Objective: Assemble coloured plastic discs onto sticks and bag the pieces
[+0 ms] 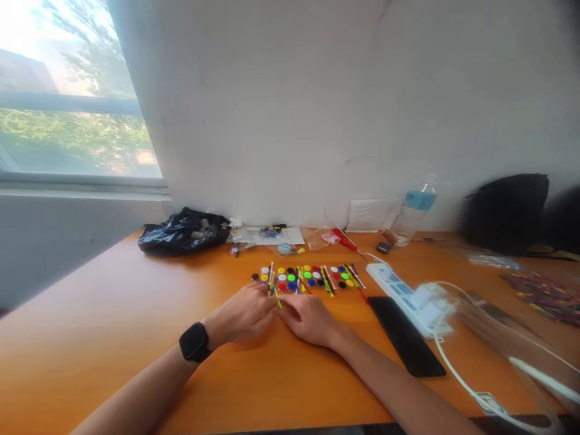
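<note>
In the middle of the table, several coloured round discs (291, 278) lie in short rows, with thin coloured plastic sticks (327, 281) between the groups. My left hand (244, 311), a black watch on its wrist, is at the left end of these rows. Its fingers are curled and bunched, and their tips are largely hidden. Close beside it, my right hand (312, 319) has thumb and forefinger brought together at a thin green stick (278, 298). This stick stands slanted in the narrow space between both hands. A dark disc (255, 277) lies just beyond my left fingers.
A black phone (405, 335) and a white power strip (408, 299) with plugs and cables lie to the right. Along the wall are a black plastic bag (183, 232), small clear packets, a red-handled tool (344, 239), a plastic bottle (412, 217) and a black bag (505, 211).
</note>
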`<state>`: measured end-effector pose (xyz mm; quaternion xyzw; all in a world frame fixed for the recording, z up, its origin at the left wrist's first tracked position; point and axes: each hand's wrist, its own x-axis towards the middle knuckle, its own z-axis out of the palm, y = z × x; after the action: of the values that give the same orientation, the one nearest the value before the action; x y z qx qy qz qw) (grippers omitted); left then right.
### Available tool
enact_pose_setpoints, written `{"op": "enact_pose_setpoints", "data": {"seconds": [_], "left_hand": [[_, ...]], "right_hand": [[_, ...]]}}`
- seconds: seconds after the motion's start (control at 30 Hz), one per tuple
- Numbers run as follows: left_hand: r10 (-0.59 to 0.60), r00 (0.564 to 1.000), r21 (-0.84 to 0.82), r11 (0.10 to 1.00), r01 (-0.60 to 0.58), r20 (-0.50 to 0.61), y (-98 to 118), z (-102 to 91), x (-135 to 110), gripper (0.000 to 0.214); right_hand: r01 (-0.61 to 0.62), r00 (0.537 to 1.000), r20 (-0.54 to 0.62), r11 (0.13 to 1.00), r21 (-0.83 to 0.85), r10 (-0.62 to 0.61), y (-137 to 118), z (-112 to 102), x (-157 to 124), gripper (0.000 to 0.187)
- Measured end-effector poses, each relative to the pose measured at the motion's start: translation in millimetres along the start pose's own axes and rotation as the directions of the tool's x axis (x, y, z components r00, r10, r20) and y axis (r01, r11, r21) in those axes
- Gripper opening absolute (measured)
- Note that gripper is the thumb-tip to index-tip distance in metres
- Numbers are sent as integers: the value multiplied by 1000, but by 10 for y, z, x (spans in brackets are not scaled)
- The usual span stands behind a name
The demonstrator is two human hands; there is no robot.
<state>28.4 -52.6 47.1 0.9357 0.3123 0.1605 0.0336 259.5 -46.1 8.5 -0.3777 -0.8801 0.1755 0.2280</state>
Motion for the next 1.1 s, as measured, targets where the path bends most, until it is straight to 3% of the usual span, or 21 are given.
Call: {"op": "enact_pose_setpoints", "data": {"seconds": [0.3, 0.5, 0.7, 0.93, 1.1], "left_hand": [[-73, 996, -28, 997, 74, 46, 3, 70, 1, 25], [-80, 997, -106, 991, 81, 13, 12, 123, 5, 26], [-126, 989, -54, 990, 130, 74, 5, 185, 14, 33], [-45, 999, -82, 996, 43, -13, 2, 237, 28, 32], [-66, 992, -142, 989, 50, -109, 40, 127, 54, 33]], "right_hand": [[-59, 997, -54, 996, -63, 56, 53, 17, -23, 24], [-82, 995, -54, 995, -64, 79, 74, 30, -35, 21], [-89, 995, -55, 995, -50, 86, 98, 34, -31, 19], [-125, 990, -63, 992, -28, 123, 111, -5, -14, 29], [-127, 990, -68, 991, -43, 124, 132, -37, -26, 11]]}}
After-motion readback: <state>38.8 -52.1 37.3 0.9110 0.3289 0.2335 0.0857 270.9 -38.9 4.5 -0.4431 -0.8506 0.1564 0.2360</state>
